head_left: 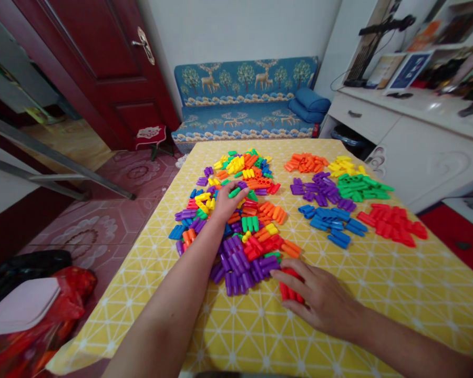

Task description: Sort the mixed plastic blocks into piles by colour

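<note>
My left hand (227, 202) reaches into a large mixed heap of plastic tube-like pieces, its fingers closed around a small green piece (234, 193). My right hand (321, 294) is at the near right edge of the heap. Its thumb and fingers curl round a row of red pieces (289, 293) resting on the tablecloth. Between the hands lies a stack of purple pieces (236, 262), with red pieces (262, 245) and a joined green group (249, 224) behind it. Part of the heap is hidden under my left hand and forearm.
Sorted piles lie on the yellow patterned tablecloth (236, 341) at the right: orange (305, 163), yellow (345, 166), purple (319, 189), green (362, 187), blue (333, 223) and red (394, 223). A blue sofa (244, 118) stands beyond the table, and a white cabinet (429, 152) at the right.
</note>
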`<state>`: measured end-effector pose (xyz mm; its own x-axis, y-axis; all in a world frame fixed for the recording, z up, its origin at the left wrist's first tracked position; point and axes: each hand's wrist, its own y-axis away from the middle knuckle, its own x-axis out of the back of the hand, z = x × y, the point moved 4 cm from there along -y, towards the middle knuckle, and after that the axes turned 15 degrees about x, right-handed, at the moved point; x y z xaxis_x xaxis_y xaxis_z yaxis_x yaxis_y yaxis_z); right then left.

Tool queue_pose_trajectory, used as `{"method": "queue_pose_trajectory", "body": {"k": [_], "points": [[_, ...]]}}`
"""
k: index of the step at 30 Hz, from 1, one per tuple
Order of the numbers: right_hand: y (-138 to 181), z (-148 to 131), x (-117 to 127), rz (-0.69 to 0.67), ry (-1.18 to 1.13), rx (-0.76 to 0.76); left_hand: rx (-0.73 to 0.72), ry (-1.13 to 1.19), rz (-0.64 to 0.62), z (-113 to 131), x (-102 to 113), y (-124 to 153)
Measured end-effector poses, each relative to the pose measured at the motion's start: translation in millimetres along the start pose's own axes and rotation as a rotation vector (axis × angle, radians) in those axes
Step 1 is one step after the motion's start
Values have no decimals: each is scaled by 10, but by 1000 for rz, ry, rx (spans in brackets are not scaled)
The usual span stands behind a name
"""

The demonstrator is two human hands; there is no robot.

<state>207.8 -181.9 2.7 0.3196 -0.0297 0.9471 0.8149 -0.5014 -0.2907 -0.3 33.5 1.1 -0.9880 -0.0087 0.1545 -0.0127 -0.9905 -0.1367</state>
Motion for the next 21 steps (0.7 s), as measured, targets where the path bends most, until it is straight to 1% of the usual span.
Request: {"method": "queue_pose_trajectory", "body": {"k": [4, 6, 7, 9, 12, 15, 18, 21], "points": [[59, 2, -74, -17, -40, 154, 0, -8, -1, -4, 1, -7], [38, 90, -81, 28, -32, 200, 7, -16, -5, -12, -2, -11], [-5, 162, -62, 74, -27, 199, 9, -18, -6, -16, -4, -12], [-167, 351, 29, 199, -31, 150, 5, -18, -3, -20, -6, -12], [-552, 663, 225, 387, -63, 46, -6, -18, 4, -17, -5, -9], [-943, 923, 344, 507, -89, -50, -18, -34, 9, -3, 1, -8], [-1157, 1078, 324, 575, -129, -132, -25, -69, 17, 8, 10, -11], [-1154, 1116, 224, 625, -204, -201, -29, -63, 17, 1, 11, -14]]}}
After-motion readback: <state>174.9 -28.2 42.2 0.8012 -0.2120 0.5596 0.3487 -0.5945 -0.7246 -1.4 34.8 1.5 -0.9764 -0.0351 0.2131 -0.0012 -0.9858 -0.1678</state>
